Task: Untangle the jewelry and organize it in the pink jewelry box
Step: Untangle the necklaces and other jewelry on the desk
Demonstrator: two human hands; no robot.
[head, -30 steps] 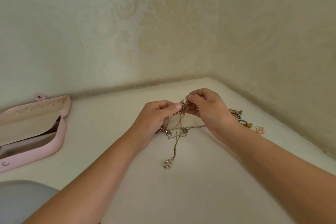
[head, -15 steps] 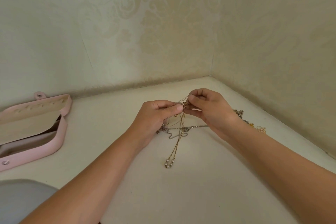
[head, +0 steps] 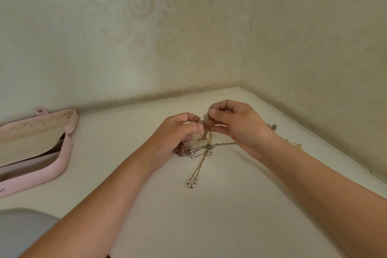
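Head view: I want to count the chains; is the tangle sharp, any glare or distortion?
Head view: soft even light, no glare. Head view: the chains blur together where the left hand and right hand pinch them, so no sure count. Head view: wide-angle stretch at the edges, as on the pink box.

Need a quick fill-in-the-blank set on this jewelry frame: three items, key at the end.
1. The tangled knot of thin gold and silver chains is pinched by ____ hands: the left hand and the right hand.
2. The lid of the pink jewelry box with cream lining is ____.
3. That box sits on the person's ____ side.
Missing words: both; open; left.
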